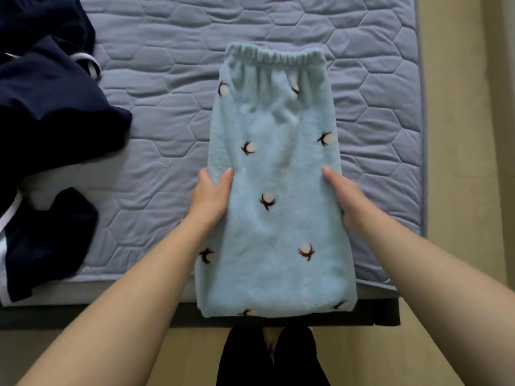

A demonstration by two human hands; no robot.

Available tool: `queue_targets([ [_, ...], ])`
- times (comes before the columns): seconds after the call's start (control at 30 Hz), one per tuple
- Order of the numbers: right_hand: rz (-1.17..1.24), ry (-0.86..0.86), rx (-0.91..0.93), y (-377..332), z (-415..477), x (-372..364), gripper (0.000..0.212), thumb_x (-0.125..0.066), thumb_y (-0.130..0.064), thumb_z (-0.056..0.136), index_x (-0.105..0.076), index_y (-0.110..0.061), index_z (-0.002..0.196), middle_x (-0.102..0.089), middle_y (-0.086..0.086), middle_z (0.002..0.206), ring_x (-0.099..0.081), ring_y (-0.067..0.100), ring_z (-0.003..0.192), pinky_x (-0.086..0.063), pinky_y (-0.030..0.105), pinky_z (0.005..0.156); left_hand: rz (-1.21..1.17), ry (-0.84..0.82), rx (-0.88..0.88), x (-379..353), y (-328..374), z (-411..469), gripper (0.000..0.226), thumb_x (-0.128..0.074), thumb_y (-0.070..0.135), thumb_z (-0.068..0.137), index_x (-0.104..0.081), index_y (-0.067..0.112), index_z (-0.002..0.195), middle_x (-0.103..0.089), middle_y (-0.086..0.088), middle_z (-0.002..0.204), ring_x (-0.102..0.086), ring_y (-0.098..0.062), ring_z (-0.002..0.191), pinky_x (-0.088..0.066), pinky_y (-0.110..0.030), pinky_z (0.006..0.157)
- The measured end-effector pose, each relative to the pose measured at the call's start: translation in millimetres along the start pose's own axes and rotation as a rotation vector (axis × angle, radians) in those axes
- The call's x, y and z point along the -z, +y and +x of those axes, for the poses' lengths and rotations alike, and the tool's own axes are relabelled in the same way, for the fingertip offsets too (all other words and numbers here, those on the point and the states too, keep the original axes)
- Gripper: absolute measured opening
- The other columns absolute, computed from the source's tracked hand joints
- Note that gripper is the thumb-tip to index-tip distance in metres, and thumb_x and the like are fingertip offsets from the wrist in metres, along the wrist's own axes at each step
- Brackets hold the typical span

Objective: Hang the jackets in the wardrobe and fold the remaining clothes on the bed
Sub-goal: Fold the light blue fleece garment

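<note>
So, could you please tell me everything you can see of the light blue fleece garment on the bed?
The light blue garment looks like soft, fluffy fleece, dotted with white puffs on dark sprigs. Its gathered elastic waistband points away; it lies flat on the quilted mattress, near end overhanging the edge. The left hand and right hand grip its sides.

A beige floor filled the right side of the view and the bottom strip. At bottom centre stood the person's legs in black trousers, close together, a blurred bit of bare skin showing between them. A paler vertical band edged the floor at far right.
</note>
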State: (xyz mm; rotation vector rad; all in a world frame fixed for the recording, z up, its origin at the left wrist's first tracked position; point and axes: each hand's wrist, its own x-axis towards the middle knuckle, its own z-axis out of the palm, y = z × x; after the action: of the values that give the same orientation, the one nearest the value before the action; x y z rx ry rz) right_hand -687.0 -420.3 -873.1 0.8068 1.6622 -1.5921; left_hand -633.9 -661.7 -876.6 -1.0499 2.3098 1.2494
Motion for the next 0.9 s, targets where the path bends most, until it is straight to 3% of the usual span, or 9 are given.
queue_targets([
  [0.13,-0.301,0.294,0.183,-9,30,-29,0.030,-0.055,-0.029,0.094,-0.062,-0.008,0.114,-0.066,0.010,0.110,-0.062,0.028,0.101,-0.050,0.039,0.089,0.083,0.092,0.077,-14,-1,22,0.038,-0.036,0.031,0.100,-0.049,0.006,0.126,-0.054,-0.019,0.129,-0.049,-0.035,0.117,-0.036,-0.034,0.085],
  [0.23,-0.411,0.431,0.254,-3,25,-27,0.024,-0.052,-0.027,0.094,-0.054,-0.012,0.112,-0.061,0.009,0.109,-0.057,0.031,0.105,-0.045,0.037,0.086,0.144,0.149,0.115,-12,2,19,0.035,-0.033,0.022,0.098,-0.047,0.004,0.124,-0.051,-0.023,0.129,-0.048,-0.038,0.116,-0.036,-0.038,0.088],
  [0.3,-0.528,0.538,0.427,-13,19,-27,0.037,-0.050,-0.025,0.092,-0.045,-0.011,0.126,-0.051,0.009,0.126,-0.049,0.029,0.117,-0.039,0.037,0.093,0.190,0.272,-0.049,-4,17,18,0.043,-0.035,0.017,0.091,-0.040,0.007,0.133,-0.044,-0.018,0.136,-0.042,-0.035,0.122,-0.034,-0.042,0.097],
  [0.37,-0.716,0.584,0.720,-36,20,-35,0.055,-0.045,-0.027,0.092,-0.032,-0.012,0.143,-0.034,0.009,0.148,-0.031,0.025,0.136,-0.025,0.040,0.110,0.282,0.391,-0.360,5,38,26,0.060,-0.035,0.019,0.085,-0.028,0.011,0.144,-0.033,-0.011,0.149,-0.030,-0.029,0.136,-0.023,-0.043,0.110],
  [0.47,-1.050,0.476,0.935,-62,43,-66,0.065,-0.036,-0.033,0.093,-0.015,-0.017,0.152,-0.009,0.003,0.160,-0.004,0.020,0.147,-0.003,0.045,0.117,0.477,0.335,-0.664,-5,73,55,0.067,-0.035,0.027,0.086,-0.017,0.020,0.151,-0.013,-0.005,0.159,-0.008,-0.023,0.146,-0.004,-0.046,0.116],
  [0.57,-1.429,0.354,0.876,-55,81,-78,0.066,-0.034,-0.041,0.096,-0.007,-0.020,0.153,0.000,0.002,0.161,0.003,0.021,0.148,0.004,0.049,0.116,0.840,0.160,-0.707,-27,62,91,0.062,-0.033,0.039,0.096,-0.008,0.027,0.152,0.000,-0.006,0.160,0.002,-0.025,0.147,0.001,-0.052,0.116],
  [0.63,-1.562,0.310,0.855,-41,101,-63,0.068,-0.033,-0.047,0.095,-0.005,-0.023,0.153,0.001,0.003,0.161,0.003,0.020,0.147,0.005,0.048,0.117,0.915,0.104,-0.667,-28,33,108,0.060,-0.029,0.041,0.098,-0.005,0.030,0.152,0.004,-0.005,0.160,0.005,-0.026,0.146,0.002,-0.054,0.115],
  [0.77,-1.496,0.288,0.858,-27,103,-31,0.071,-0.030,-0.049,0.090,-0.007,-0.023,0.153,-0.004,0.004,0.160,0.000,0.019,0.147,0.002,0.048,0.117,0.873,0.108,-0.724,-19,14,113,0.060,-0.029,0.038,0.096,-0.007,0.030,0.151,0.000,-0.006,0.160,0.001,-0.027,0.147,0.000,-0.055,0.114],
  [0.9,-1.353,0.245,0.705,-6,58,-17,0.065,-0.041,-0.031,0.096,-0.011,-0.016,0.152,-0.001,0.009,0.160,0.001,0.026,0.147,-0.004,0.048,0.118,0.771,0.083,-0.617,-9,14,69,0.063,-0.038,0.029,0.094,-0.013,0.022,0.152,-0.002,-0.010,0.159,0.000,-0.026,0.147,-0.003,-0.052,0.115],
])
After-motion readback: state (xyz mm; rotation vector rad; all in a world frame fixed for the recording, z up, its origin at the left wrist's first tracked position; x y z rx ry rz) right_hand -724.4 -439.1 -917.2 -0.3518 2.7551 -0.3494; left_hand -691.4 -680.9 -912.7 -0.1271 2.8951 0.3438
